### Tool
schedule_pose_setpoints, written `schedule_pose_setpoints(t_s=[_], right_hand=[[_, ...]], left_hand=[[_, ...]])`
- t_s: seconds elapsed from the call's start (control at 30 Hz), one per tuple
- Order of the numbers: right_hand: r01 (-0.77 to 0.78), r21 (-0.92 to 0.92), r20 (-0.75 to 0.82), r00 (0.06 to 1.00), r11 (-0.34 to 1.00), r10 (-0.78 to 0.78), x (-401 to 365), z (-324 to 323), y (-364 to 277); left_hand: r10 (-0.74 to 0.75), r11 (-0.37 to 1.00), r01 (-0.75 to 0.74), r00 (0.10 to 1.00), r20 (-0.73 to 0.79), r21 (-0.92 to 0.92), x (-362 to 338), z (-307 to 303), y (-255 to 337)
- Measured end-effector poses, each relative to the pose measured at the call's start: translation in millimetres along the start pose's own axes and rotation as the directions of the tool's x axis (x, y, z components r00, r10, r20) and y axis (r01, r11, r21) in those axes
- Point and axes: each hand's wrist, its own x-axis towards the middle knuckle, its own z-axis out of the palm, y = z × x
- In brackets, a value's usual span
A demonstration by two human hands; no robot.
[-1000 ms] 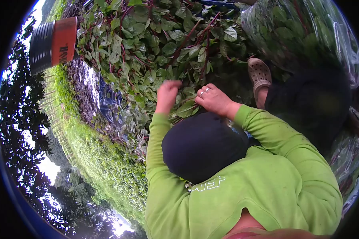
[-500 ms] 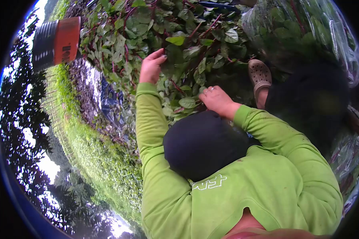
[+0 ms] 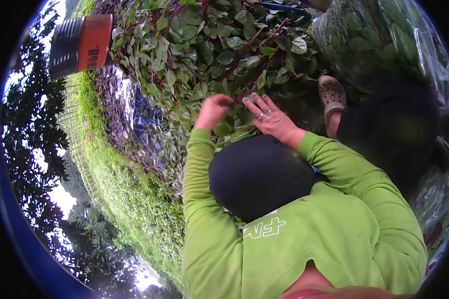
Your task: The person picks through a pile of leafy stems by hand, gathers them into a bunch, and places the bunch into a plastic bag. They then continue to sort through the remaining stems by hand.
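My left hand [image 3: 215, 110] is closed, its fingertips slightly blurred, pinching what looks like a reddish leafy stem beside my right fingertips. My right hand [image 3: 274, 119], with rings on it, has its fingers stretched over a small bunch of green leafy stems [image 3: 238, 133]. The leaves poke out to the left from beneath that palm; the thumb is hidden. Both hands are just beyond my dark-clothed knee [image 3: 262, 177]. In front of them spreads a big heap of leafy vines [image 3: 224, 47] with dark red stems and broad green leaves.
A black and orange drum [image 3: 82, 46] stands at the upper left. Clear plastic [image 3: 424, 45] with greens inside lies at the upper right. My foot in a brown clog [image 3: 332, 96] rests right of the heap. Blue sheeting [image 3: 145, 119] and green plants [image 3: 139, 199] are to the left.
My left hand has come down and right from the leaves of the heap to beside my right hand. My right fingers have straightened from a curl. The view has shifted slightly.
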Motion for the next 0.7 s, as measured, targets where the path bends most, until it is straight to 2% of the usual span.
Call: schedule_pose_setpoints(t_s=[0.07,0.1,0.13,0.2,0.23,0.27,0.3,0.37,0.43,0.47,0.5,0.53,0.6,0.67,0.7], right_hand=[[-0.038,0.016,0.045,0.998,0.999,0.037,-4,2,4],[-0.082,0.043,0.142,0.987,0.996,0.075,-8,7,5],[-0.129,0.067,0.237,0.965,0.989,0.11,-12,11,6],[-0.139,0.056,0.217,0.968,0.989,0.124,-17,15,9],[-0.145,0.051,0.208,0.969,0.988,0.131,-17,15,9],[-0.136,0.052,0.235,0.965,0.989,0.12,-17,13,9],[-0.128,0.048,0.259,0.96,0.991,0.111,-16,12,10],[-0.135,0.062,0.318,0.942,0.989,0.109,-15,9,11],[-0.141,0.073,0.351,0.93,0.987,0.107,-14,8,12],[-0.142,0.077,0.369,0.924,0.987,0.104,-14,7,15],[-0.158,0.068,0.366,0.922,0.985,0.122,-14,5,18],[-0.17,0.064,0.366,0.921,0.983,0.135,-14,2,20],[-0.178,0.079,0.37,0.919,0.981,0.137,-14,-2,19],[-0.2,0.07,0.373,0.914,0.977,0.16,-12,4,17],[-0.215,0.068,0.372,0.912,0.974,0.176,-12,8,14]], left_hand=[[-0.116,0.991,0.128,0.968,0.224,-0.04,-15,18,12],[-0.168,0.979,0.195,0.928,0.334,-0.05,-16,22,16],[-0.134,0.988,0.151,0.946,0.295,-0.037,-9,22,17],[-0.063,0.998,0.065,0.974,0.217,-0.004,16,17,17],[0.091,0.996,-0.091,0.996,-0.012,-0.011,47,20,0],[0.323,0.944,-0.296,0.92,-0.224,0.144,76,20,-1],[0.388,0.909,-0.31,0.873,-0.295,0.278,99,21,16],[0.675,0.672,-0.454,0.701,-0.231,0.584,149,23,35],[0.559,0.547,-0.207,0.811,-0.17,0.811,166,32,63],[0.491,0.443,-0.084,0.855,-0.163,0.893,174,37,78],[0.402,0.413,-0.029,0.903,-0.153,0.91,192,34,72],[0.464,0.505,-0.074,0.863,-0.199,0.86,192,31,70],[0.456,0.655,-0.084,0.837,-0.304,0.751,187,15,66],[0.571,0.68,-0.155,0.726,-0.384,0.717,164,-10,67],[0.591,0.686,-0.199,0.714,-0.377,0.7,142,-23,73]])
